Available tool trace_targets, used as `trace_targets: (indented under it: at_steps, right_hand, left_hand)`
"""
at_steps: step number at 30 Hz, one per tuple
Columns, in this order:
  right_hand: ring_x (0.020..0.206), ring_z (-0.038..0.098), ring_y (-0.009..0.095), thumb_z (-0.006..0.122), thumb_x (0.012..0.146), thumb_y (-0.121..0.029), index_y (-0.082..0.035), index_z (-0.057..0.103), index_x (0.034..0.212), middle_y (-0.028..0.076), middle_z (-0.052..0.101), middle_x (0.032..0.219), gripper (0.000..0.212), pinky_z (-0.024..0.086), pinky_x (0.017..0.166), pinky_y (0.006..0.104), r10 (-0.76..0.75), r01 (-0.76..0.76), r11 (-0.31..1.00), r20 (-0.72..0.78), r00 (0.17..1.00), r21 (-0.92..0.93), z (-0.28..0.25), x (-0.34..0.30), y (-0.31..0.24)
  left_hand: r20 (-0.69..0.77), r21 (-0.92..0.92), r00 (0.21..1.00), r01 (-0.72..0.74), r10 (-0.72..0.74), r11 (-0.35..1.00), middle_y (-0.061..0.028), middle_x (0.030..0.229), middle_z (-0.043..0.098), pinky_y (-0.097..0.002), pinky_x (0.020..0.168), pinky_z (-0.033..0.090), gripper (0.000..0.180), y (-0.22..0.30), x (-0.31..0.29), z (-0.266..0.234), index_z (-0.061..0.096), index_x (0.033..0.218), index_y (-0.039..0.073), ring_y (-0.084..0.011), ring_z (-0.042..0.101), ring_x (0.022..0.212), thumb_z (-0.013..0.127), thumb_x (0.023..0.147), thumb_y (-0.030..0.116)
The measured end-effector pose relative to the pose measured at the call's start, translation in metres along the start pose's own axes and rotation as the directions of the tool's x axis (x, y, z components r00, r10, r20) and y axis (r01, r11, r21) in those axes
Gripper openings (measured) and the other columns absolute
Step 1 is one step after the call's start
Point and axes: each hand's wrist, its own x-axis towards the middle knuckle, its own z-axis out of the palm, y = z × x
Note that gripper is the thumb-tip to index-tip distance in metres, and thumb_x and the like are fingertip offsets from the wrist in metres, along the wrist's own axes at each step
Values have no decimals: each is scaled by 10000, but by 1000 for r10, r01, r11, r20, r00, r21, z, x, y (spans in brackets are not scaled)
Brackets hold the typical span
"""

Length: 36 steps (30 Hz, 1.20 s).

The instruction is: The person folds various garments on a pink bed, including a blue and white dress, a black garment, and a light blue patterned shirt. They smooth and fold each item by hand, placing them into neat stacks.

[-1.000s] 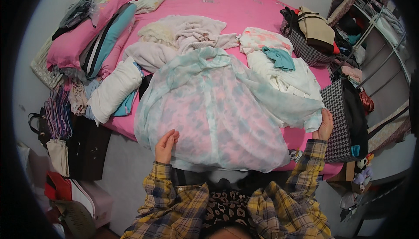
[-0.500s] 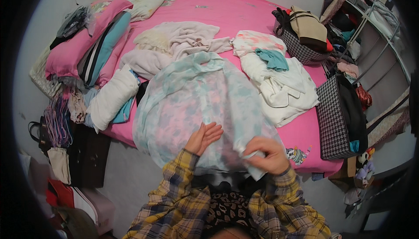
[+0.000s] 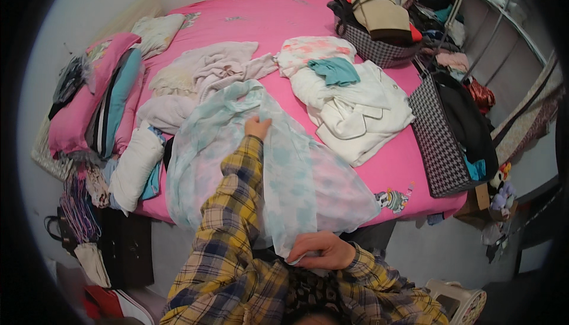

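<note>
A sheer garment (image 3: pixel 228 171) with pale blue-green and pink blotches lies spread over the near part of the bed, its lower edge hanging toward me. My left hand (image 3: pixel 258 127) reaches far onto it, fingers curled against the cloth near its upper part. Close to my body, my right hand (image 3: pixel 323 250) pinches a lower corner of the same garment and pulls it taut. Beyond lie a crumpled pale lilac garment (image 3: pixel 228 67) and, to the right, white folded clothes (image 3: pixel 349 120) with a small teal cloth (image 3: pixel 335 71) on top.
The bed has a pink sheet (image 3: pixel 267 13). Pillows (image 3: pixel 89 108) and a rolled white cloth (image 3: pixel 136 165) are piled at left. Two houndstooth storage boxes stand at right, one upright (image 3: pixel 435 141) and one filled (image 3: pixel 379 43). Beyond them is a clothes rack (image 3: pixel 495 31). A stool (image 3: pixel 459 301) stands behind me at right.
My left hand has gone from open above the garment to far up on it, fingers curled. My right hand has drawn its corner toward my body. The view has shifted.
</note>
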Motion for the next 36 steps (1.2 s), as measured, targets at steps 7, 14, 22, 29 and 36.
trace_targets:
  at_steps: [7,14,22,29,36]
  right_hand:
    - [921,546,93,614,856,-42,-25,494,1175,53,602,1011,341,453,776,254,216,-72,953,-491,844,295,-17,-24,27]
    - [865,558,117,632,835,-52,3,573,997,75,573,1063,182,457,726,260,288,-225,958,-657,697,181,-33,-57,58]
    - [903,583,315,618,782,-29,18,582,891,244,447,1257,124,481,732,363,-212,-510,671,-799,562,-537,-35,-57,92]
    - [915,564,404,570,798,-21,12,557,948,241,499,1162,155,497,728,415,-325,-611,471,-769,550,-636,-55,-69,121]
    - [832,574,363,573,774,-3,-5,569,943,175,557,974,169,491,665,393,-316,-558,437,-701,640,-706,-43,-69,91]
  left_hand:
    - [-182,377,983,61,9,924,-160,657,588,-401,618,440,316,7,41,-63,623,780,27,-314,555,612,616,710,335]
    - [-163,36,983,90,-83,995,-38,561,559,-308,419,360,223,27,40,-101,655,783,-5,-138,467,429,635,773,217]
    - [-96,-46,989,112,-116,993,-6,550,537,-272,371,305,204,-4,44,-121,667,816,-15,-97,432,398,649,784,185]
    - [-60,-40,992,104,-106,994,3,540,524,-257,354,282,202,29,26,-108,670,855,-6,-85,412,380,657,785,183]
    - [-78,-121,988,124,-134,985,-38,677,616,-272,446,401,244,14,25,-115,672,939,-24,-116,519,495,659,790,168]
